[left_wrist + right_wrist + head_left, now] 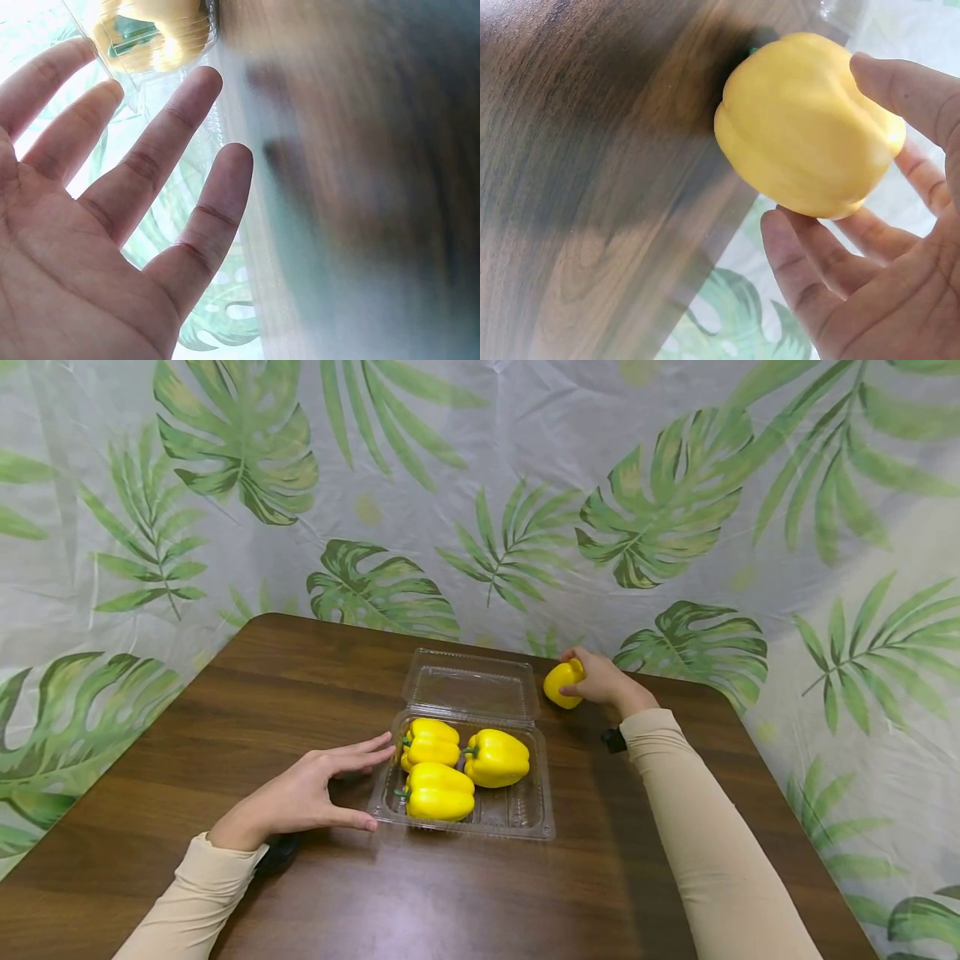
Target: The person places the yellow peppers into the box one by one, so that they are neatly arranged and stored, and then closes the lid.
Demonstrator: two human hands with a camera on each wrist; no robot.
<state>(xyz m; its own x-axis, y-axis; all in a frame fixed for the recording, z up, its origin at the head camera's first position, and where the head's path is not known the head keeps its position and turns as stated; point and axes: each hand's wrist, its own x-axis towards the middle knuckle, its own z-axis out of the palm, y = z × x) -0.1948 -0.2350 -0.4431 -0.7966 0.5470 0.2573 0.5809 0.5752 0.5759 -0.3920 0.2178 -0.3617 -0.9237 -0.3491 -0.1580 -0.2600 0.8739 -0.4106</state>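
A clear plastic clamshell box [540, 814] lies with its lid [472, 685] folded back on the table. Inside its tray sit three yellow bell peppers, one at the back left [433, 742], one at the right [498, 758] and one at the front left [441, 793]. My left hand [315, 789] is at the tray's left side, fingers spread and fairly straight, fingertips at the rim. Beyond the box to the right, my right hand [600, 681] grips another yellow bell pepper [802, 127], thumb on one side and fingers around the other.
The brown wooden table [300, 693] has rounded far corners. Right behind its far edge hangs a grey cloth with green leaf prints [517, 552]. The pepper in my right hand is near that far edge, right of the lid.
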